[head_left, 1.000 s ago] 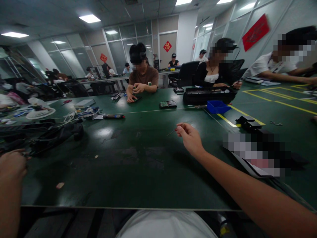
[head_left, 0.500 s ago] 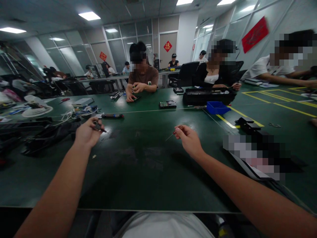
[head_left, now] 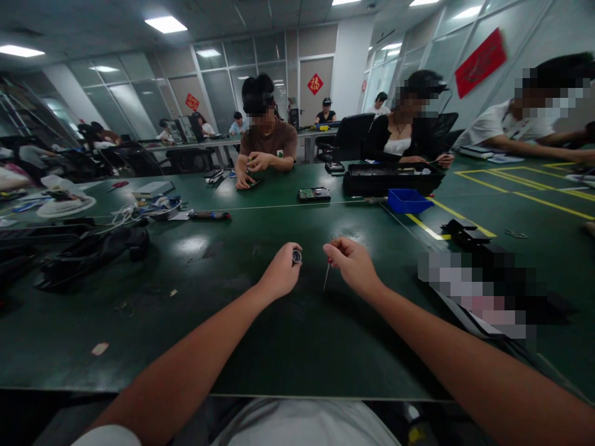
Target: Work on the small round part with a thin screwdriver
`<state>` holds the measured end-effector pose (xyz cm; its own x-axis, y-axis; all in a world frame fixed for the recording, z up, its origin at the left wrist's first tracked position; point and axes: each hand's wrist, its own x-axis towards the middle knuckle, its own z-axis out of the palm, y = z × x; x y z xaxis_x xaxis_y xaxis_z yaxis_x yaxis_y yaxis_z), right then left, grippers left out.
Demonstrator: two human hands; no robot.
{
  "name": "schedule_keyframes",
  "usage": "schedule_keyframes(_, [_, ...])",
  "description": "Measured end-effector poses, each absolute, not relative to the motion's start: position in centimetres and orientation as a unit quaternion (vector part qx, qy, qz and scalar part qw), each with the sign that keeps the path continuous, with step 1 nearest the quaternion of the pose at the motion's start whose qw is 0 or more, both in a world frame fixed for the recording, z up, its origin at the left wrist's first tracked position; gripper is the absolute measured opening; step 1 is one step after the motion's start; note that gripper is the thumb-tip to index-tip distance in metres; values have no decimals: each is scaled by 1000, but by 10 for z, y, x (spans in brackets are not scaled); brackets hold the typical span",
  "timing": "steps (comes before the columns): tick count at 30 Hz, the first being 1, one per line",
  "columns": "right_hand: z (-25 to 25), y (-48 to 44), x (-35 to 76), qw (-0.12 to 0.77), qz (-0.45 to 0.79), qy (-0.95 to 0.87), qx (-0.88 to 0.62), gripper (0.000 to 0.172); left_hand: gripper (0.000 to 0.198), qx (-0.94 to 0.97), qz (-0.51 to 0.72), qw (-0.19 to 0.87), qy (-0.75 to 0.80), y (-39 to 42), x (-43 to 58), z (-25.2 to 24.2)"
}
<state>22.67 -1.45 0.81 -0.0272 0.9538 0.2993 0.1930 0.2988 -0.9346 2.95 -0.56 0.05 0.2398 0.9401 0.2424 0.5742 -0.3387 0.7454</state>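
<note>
Small round metal part (head_left: 296, 256) sits pinched at the curled fingertips of the left hand (head_left: 280, 275), at frame centre above the green table (head_left: 232, 322). Beside it, the right hand (head_left: 356, 265) pinches a thin pin (head_left: 326, 277) hanging point-down.

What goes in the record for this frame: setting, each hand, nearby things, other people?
Setting: green table in a shared workroom
Left: left hand pinches a small round part
Right: right hand pinches a thin tool, tip pointing down
Hands: close together, not touching
Farther across: circuit board, blue bin, black case
Others: person in brown shirt seated opposite, hands on a small item; more people to the right
</note>
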Motion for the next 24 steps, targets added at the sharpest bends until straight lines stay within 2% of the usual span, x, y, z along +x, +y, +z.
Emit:
schedule_keyframes(4, [10, -15, 226, 577, 387, -573, -434, 21, 29, 780, 337, 244, 468, -6, 20, -8])
schedule_keyframes(8, [10, -14, 225, 599, 373, -563, -430, 26, 33, 767, 363, 255, 463, -4, 20, -9])
schedule_keyframes(17, [12, -17, 225, 577, 341, -594, -444, 28, 33, 737, 399, 275, 471, -2, 18, -12])
schedule_keyframes(24, [21, -25, 228, 530, 243, -635, -506, 36, 34, 743, 378, 265, 484, -3, 17, -10])
